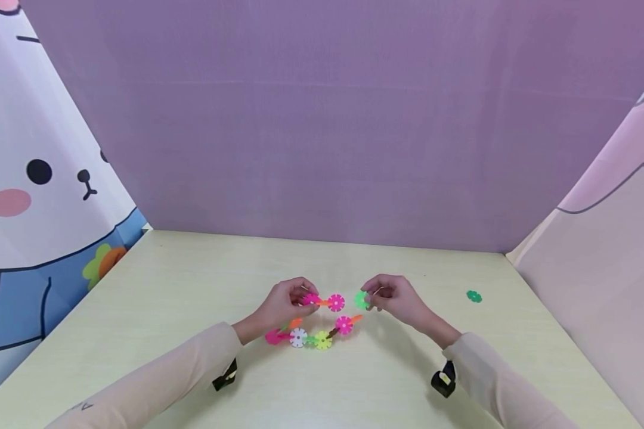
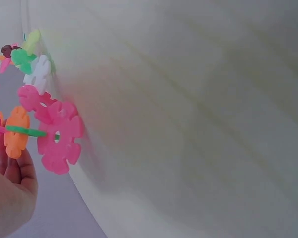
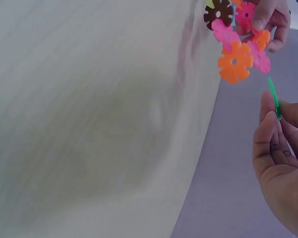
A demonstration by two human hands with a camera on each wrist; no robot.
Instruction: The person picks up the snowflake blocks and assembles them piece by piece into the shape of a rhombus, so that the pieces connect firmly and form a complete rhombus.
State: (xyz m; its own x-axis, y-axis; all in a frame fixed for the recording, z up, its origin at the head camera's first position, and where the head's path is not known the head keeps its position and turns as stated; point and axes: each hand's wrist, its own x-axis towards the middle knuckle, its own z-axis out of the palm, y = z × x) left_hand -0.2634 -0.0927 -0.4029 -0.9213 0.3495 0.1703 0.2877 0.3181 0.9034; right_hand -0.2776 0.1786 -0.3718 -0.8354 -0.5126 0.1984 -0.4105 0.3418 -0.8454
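My left hand point(image 1: 285, 302) pinches a pink disc of a chain of flower-shaped interlocking discs. The chain runs from that disc to another pink disc point(image 1: 336, 302) on its right. It also curves nearer my body through a white disc point(image 1: 298, 338) and a yellow disc point(image 1: 323, 340) to a pink disc point(image 1: 344, 325) with an orange one. In the left wrist view a green disc joins an orange disc point(image 2: 17, 132) to a large pink disc point(image 2: 61, 138). Apart from the chain, my right hand point(image 1: 399, 300) pinches a single light green disc point(image 1: 362, 300) between thumb and fingers.
One loose dark green disc point(image 1: 474, 296) lies on the pale wooden table point(image 1: 204, 262) to the right of my right hand. A purple cloth point(image 1: 327, 131) stands behind the table's far edge, with printed cartoon panels point(image 1: 43, 149) at the sides.
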